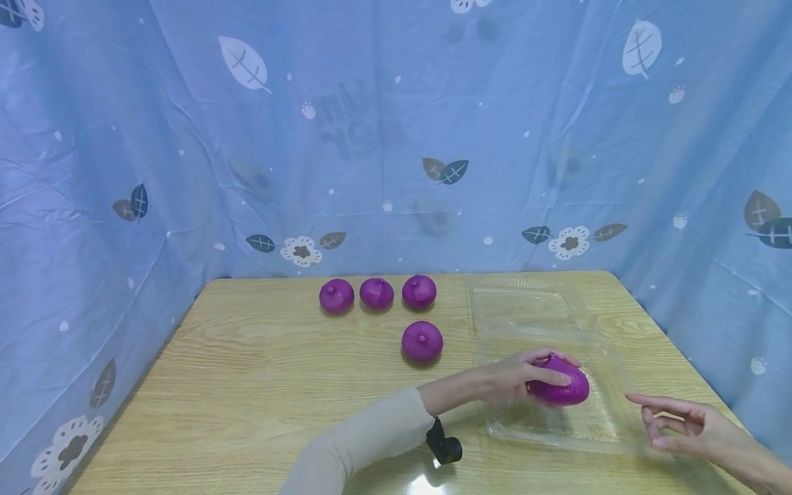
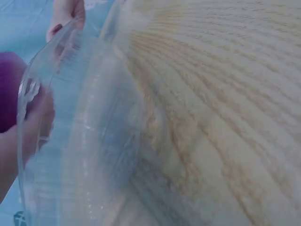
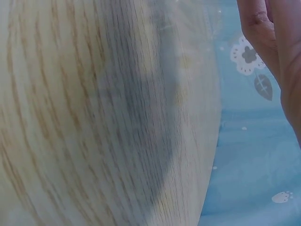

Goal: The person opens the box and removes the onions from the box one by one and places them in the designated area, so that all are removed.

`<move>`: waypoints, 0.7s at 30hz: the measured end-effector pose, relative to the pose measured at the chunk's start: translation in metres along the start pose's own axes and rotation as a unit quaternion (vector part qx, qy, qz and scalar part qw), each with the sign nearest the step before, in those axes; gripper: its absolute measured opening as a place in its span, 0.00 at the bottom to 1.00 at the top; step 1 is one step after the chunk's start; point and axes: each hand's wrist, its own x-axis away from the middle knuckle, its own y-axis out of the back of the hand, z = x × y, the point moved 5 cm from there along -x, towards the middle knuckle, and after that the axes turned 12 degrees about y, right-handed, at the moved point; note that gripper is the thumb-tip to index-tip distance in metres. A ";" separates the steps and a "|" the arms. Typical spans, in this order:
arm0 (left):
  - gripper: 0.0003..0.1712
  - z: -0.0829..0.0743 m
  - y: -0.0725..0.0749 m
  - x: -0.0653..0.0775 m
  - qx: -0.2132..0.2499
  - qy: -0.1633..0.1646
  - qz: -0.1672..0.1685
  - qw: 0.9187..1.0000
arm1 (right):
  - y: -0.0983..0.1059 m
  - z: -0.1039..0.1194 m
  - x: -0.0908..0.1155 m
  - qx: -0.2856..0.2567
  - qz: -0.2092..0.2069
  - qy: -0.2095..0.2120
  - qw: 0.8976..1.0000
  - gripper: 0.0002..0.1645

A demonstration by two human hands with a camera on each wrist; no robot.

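Observation:
My left hand [image 1: 516,377] grips a purple onion [image 1: 562,382] above the near half of a clear plastic container [image 1: 557,443] with an opened lid. In the left wrist view, the same onion [image 2: 9,89] and part of my left hand [image 2: 28,132] appear behind the clear plastic. To the right of the container hovers my right hand [image 1: 696,430], its fingers loosely bent and holding nothing. Whether its forefinger touches the container's rim cannot be told. At the right wrist view's upper right, part of my right hand [image 3: 280,47] shows.
Three purple onions stand in a row at the back: left [image 1: 337,296], middle [image 1: 377,293] and right [image 1: 419,292]. Another onion [image 1: 422,342] sits nearer, left of the container. All lie on a wooden table [image 1: 247,385] enclosed by a blue patterned curtain [image 1: 371,137].

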 end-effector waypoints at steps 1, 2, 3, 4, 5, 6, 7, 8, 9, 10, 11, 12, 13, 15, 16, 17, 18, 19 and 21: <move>0.24 -0.002 0.001 0.002 -0.020 -0.012 -0.011 1.000 | 0.000 0.000 0.000 0.003 -0.002 -0.004 1.000 0.36; 0.24 -0.004 0.003 0.004 -0.048 -0.026 -0.027 0.998 | 0.001 0.000 0.000 0.007 -0.005 -0.007 1.000 0.36; 0.24 -0.005 0.005 0.006 -0.082 -0.039 -0.048 0.995 | 0.001 0.000 0.001 0.010 -0.007 -0.011 1.000 0.36; 0.24 -0.007 0.007 0.008 -0.116 -0.053 -0.068 0.990 | 0.002 0.000 0.001 0.011 -0.008 -0.015 1.000 0.36; 0.25 -0.009 0.008 0.011 -0.148 -0.068 -0.088 0.983 | 0.002 -0.001 0.002 0.010 -0.009 -0.017 1.000 0.36; 0.27 -0.011 0.009 0.014 -0.174 -0.082 -0.107 0.975 | 0.002 -0.001 0.002 0.009 -0.008 -0.017 1.000 0.36; 0.28 -0.013 0.010 0.016 -0.194 -0.093 -0.121 0.969 | 0.002 -0.001 0.003 0.012 -0.009 -0.014 1.000 0.36; 0.29 -0.015 0.011 0.018 -0.211 -0.102 -0.132 0.963 | 0.002 -0.001 0.003 0.013 -0.008 -0.010 1.000 0.36; 0.29 -0.016 0.012 0.020 -0.225 -0.111 -0.139 0.958 | 0.002 0.000 0.003 0.014 -0.007 -0.004 1.000 0.36; 0.30 -0.017 0.012 0.023 -0.235 -0.120 -0.143 0.954 | 0.002 0.000 0.004 0.012 -0.005 0.000 1.000 0.36; 0.30 -0.019 0.012 0.025 -0.243 -0.130 -0.148 0.950 | 0.002 0.000 0.004 0.014 -0.004 0.005 1.000 0.36; 0.30 -0.020 0.013 0.028 -0.249 -0.142 -0.149 0.946 | 0.002 0.000 0.004 0.014 -0.004 0.009 1.000 0.36; 0.30 -0.022 0.013 0.030 -0.252 -0.154 -0.150 0.944 | 0.002 -0.001 0.005 0.012 -0.003 0.010 1.000 0.36; 0.30 -0.024 0.014 0.036 -0.250 -0.173 -0.149 0.941 | 0.002 -0.001 0.005 0.009 0.000 0.016 1.000 0.36; 0.30 -0.025 0.014 0.039 -0.248 -0.180 -0.148 0.940 | 0.003 -0.001 0.006 0.009 -0.001 0.018 1.000 0.36; 0.30 -0.026 0.015 0.041 -0.245 -0.183 -0.147 0.941 | 0.003 0.000 0.006 0.009 0.001 0.022 1.000 0.36; 0.30 -0.026 0.016 0.044 -0.241 -0.184 -0.146 0.942 | 0.004 0.000 0.006 0.009 0.002 0.026 1.000 0.36; 0.30 -0.026 0.017 0.046 -0.238 -0.183 -0.144 0.943 | 0.004 0.000 0.007 0.009 0.003 0.028 1.000 0.36; 0.30 -0.026 0.019 0.050 -0.232 -0.179 -0.141 0.946 | 0.005 0.002 0.008 0.029 0.005 0.048 0.998 0.37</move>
